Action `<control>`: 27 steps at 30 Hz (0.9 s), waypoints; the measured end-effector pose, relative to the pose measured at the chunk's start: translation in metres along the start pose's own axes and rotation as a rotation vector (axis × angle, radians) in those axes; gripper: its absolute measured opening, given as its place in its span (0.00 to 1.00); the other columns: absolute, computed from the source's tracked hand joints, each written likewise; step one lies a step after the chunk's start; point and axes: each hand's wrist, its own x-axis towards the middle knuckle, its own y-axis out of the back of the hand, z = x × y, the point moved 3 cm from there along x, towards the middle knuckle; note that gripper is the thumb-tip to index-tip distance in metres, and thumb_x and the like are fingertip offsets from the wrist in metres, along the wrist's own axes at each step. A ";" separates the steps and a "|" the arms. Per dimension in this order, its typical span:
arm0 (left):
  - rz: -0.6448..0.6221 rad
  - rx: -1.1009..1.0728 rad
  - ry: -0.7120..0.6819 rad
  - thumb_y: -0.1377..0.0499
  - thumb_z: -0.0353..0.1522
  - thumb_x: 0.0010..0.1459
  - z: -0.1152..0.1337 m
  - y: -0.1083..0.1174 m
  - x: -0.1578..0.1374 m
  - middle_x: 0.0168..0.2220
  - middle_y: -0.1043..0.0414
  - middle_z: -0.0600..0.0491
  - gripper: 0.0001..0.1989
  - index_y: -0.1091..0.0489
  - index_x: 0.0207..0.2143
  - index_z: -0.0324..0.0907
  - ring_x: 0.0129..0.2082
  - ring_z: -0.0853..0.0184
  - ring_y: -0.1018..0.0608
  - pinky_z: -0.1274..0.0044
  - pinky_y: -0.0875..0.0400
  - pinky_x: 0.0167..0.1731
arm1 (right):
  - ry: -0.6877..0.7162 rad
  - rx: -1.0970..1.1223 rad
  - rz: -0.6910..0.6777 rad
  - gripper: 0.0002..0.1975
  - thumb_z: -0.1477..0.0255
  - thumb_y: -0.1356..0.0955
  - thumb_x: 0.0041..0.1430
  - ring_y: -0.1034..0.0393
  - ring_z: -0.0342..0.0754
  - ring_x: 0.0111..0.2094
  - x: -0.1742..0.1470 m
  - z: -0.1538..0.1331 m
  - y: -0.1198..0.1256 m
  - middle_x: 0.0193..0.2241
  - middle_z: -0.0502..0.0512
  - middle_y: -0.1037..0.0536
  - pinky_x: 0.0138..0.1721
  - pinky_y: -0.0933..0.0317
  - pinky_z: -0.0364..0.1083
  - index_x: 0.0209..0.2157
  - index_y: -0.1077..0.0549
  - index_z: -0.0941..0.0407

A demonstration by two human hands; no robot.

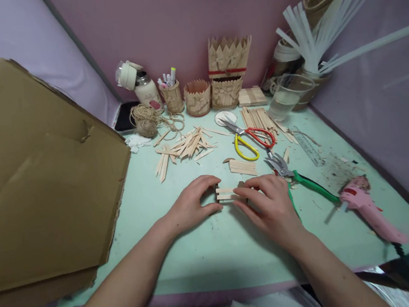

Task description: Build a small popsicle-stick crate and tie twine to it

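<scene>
Nearest the camera, both bare forearms (129, 273) come in from the near edge and rest low over a pale green tabletop (188, 268). Between the hands, at near centre: a small stick frame (226, 197), two light wooden strips running left to right with a dark piece at each end. Left hand (195, 201): thumb and forefinger curved in a C, tips set narrowly on the near and far ends of the left dark piece. Right hand (271, 202): thumb and fingertips drawn close, holding the strips by the right end. Just beyond the frame, a flat panel of joined sticks (243, 167). Right of it, green-handled pruning shears (315, 186), partly behind the right hand; farther right, a pink glue gun (371, 208) on its side. Farther off, scissors (261, 137) with one red and one yellow handle; to their left, a loose heap of pointed stick offcuts (192, 145). Far left, a ball of twine (146, 120) before a thermos (148, 93). Along the far wall, a wooden pen cup (173, 99), a round pot with a jagged rim (198, 99) and a taller stick-clad box (227, 93). Far right, a clear plastic cup (283, 102), part filled. A large cardboard sheet (43, 167) stands along the left side.
</scene>
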 end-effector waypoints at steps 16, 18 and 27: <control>0.036 -0.001 -0.029 0.34 0.34 0.54 -0.001 -0.001 0.000 0.49 0.27 0.47 0.21 0.32 0.49 0.41 0.47 0.62 0.25 0.70 0.30 0.48 | 0.047 0.006 0.002 0.02 0.74 0.30 0.61 0.35 0.48 0.35 0.011 -0.011 -0.014 0.30 0.51 0.22 0.40 0.52 0.51 0.36 0.24 0.53; 0.036 -0.001 -0.029 0.34 0.35 0.55 -0.001 -0.001 0.000 0.49 0.27 0.47 0.21 0.32 0.49 0.41 0.46 0.62 0.25 0.70 0.30 0.48 | 0.041 0.015 0.000 0.02 0.74 0.30 0.61 0.35 0.48 0.35 0.011 -0.010 -0.015 0.31 0.51 0.22 0.40 0.52 0.51 0.36 0.24 0.54; 0.042 -0.004 -0.029 0.33 0.35 0.54 -0.002 -0.003 0.000 0.49 0.27 0.47 0.21 0.33 0.50 0.42 0.46 0.62 0.25 0.70 0.29 0.47 | 0.045 0.022 0.003 0.02 0.74 0.30 0.61 0.35 0.48 0.36 0.010 -0.010 -0.017 0.31 0.51 0.22 0.40 0.52 0.51 0.35 0.25 0.54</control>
